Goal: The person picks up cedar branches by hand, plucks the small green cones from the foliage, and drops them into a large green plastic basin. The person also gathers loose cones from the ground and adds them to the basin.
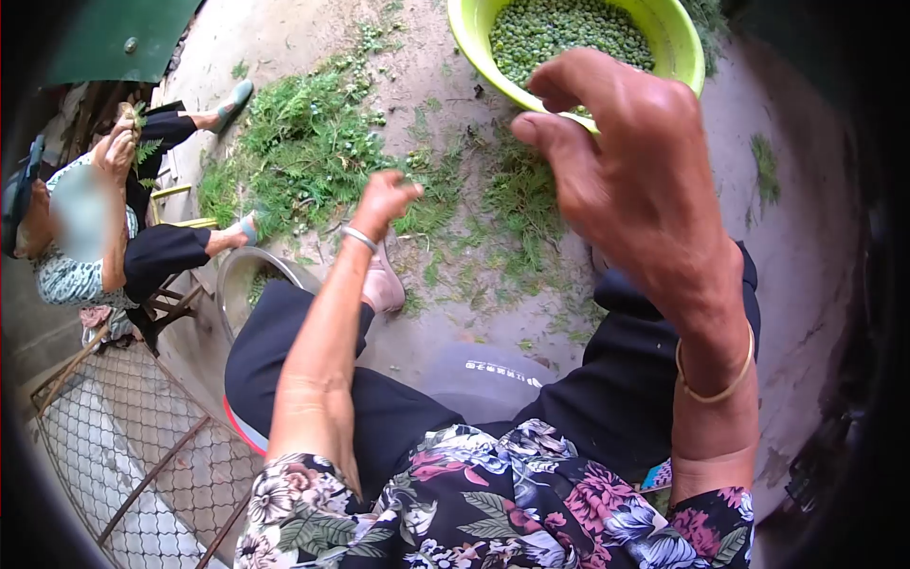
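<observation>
My right hand [630,166] is raised in front of the near rim of a yellow-green basin [462,43]. Its thumb and curled forefinger are apart, and nothing shows between them. Small round green berries [569,43] lie heaped inside the basin. Lower and to the left, my left hand [384,201] hovers above leafy green sprigs [308,123] strewn on the ground. The fingers of that hand are drawn together; whatever they hold is too small to make out. A grey apron or cloth [479,375] with white lettering hangs between my knees.
A metal basin [230,284] with green pieces inside stands beside my left knee. At the left, another person [85,213] sits with a sprig in their hands. A wire mesh panel [142,455] lies at lower left. More sprigs [763,171] lie at the right.
</observation>
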### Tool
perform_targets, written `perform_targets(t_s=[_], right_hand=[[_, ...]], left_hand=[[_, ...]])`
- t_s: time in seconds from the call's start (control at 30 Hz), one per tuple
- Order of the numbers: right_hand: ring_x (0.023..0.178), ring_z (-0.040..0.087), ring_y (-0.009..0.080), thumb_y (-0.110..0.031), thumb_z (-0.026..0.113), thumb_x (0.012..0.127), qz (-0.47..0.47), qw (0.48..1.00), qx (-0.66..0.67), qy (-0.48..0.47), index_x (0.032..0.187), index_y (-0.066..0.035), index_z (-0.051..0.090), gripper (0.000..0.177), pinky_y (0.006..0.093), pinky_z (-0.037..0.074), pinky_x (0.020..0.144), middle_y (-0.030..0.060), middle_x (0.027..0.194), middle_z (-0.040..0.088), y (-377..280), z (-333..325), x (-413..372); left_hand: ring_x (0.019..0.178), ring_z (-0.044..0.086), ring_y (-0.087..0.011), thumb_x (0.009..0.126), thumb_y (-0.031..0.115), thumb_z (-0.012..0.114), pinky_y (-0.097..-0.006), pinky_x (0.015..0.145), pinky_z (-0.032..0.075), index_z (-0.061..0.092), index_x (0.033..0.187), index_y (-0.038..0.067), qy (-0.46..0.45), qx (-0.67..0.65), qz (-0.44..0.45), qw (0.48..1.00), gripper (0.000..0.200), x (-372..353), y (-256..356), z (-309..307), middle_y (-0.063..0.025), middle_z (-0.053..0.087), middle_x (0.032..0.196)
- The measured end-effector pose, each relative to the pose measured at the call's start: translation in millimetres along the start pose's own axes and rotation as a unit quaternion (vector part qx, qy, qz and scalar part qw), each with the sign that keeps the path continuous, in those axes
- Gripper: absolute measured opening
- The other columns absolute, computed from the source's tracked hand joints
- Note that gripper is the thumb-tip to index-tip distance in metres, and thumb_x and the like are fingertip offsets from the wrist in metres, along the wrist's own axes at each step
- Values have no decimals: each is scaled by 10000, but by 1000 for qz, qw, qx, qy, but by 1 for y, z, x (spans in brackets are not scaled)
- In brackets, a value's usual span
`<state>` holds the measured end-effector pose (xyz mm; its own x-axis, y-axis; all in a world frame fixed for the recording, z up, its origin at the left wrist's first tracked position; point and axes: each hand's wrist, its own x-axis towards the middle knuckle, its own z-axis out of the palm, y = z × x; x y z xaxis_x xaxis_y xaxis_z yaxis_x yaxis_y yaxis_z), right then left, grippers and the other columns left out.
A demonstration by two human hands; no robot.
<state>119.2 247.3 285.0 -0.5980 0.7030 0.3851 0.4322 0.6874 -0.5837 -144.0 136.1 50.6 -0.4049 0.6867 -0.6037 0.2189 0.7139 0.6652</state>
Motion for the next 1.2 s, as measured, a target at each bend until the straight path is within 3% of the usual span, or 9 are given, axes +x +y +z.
perform_targets(t_s=[0.17, 0.4, 0.47, 0.57, 0.93, 1.0, 1.07, 1.13, 1.2], right_hand=[[692, 659, 245, 1, 704, 712, -26, 998, -47, -25, 864, 13, 628, 171, 309, 494, 617, 113, 771, 659, -6, -1, 1], [717, 657, 235, -5, 697, 712, 11, 997, -48, -62, 863, 7, 627, 166, 289, 494, 666, 105, 778, 651, -9, 8, 9], [717, 656, 238, 5, 692, 707, 8, 997, -43, -71, 866, 8, 628, 171, 288, 495, 672, 111, 780, 649, -6, 11, 9], [720, 657, 239, 2, 694, 708, 8, 995, -47, -82, 872, 12, 626, 178, 292, 497, 669, 119, 784, 650, -7, 11, 11], [699, 664, 238, 24, 704, 715, -16, 996, -28, -84, 879, 24, 624, 182, 289, 498, 629, 122, 764, 659, -10, 16, 5], [702, 665, 232, 22, 709, 710, -14, 996, -30, -85, 880, 21, 627, 188, 287, 499, 632, 119, 767, 662, -12, 14, 4], [705, 666, 227, 20, 714, 705, -12, 995, -34, -88, 881, 19, 631, 194, 285, 499, 635, 116, 771, 665, -17, 14, 5], [707, 665, 213, 25, 719, 691, 78, 990, -102, -52, 870, 12, 638, 197, 281, 501, 646, 105, 778, 671, -24, 16, 8], [709, 664, 207, 18, 719, 690, 81, 990, -105, -41, 865, 6, 643, 191, 282, 501, 653, 96, 780, 673, -21, 14, 8]], left_hand=[[1272, 379, -411, 648, 282, 793, -398, 1055, 343, 522, 1294, 103, -43, 185, -12, 982, 724, 15, -86, 47, -317, 377, 1349], [1320, 189, -531, 609, 253, 823, -476, 1117, 222, 551, 1276, 209, -1, 197, -112, 974, 721, 49, -109, 69, -251, 55, 1496], [1339, 275, -400, 650, 220, 788, -401, 1096, 287, 511, 1300, 96, 26, 206, -137, 968, 718, 39, -106, 75, -245, 142, 1489], [1361, 256, -359, 655, 215, 751, -349, 1117, 236, 373, 1338, -81, 54, 148, 44, 987, 835, 26, -124, 87, -264, 255, 1455], [1143, 548, -255, 661, 56, 697, -313, 993, 406, 532, 1212, -51, 126, -113, 26, 985, 585, -12, -127, 100, -184, 584, 1205], [1147, 550, -291, 645, 43, 703, -336, 997, 411, 501, 1248, -44, 131, -99, 100, 981, 641, -8, -133, 100, -206, 579, 1207], [1087, 569, -343, 653, 70, 708, -360, 955, 441, 487, 1257, -32, 17, 122, 171, 978, 651, -13, -115, 95, -220, 593, 1159], [1139, 512, -383, 647, 105, 734, -412, 956, 427, 405, 1327, -12, -66, 158, 83, 982, 765, -3, -114, 98, -257, 550, 1180], [1203, 432, -422, 643, 137, 757, -450, 950, 413, 313, 1387, 10, 113, 210, 56, 969, 876, 1, -111, 111, -290, 511, 1190]])
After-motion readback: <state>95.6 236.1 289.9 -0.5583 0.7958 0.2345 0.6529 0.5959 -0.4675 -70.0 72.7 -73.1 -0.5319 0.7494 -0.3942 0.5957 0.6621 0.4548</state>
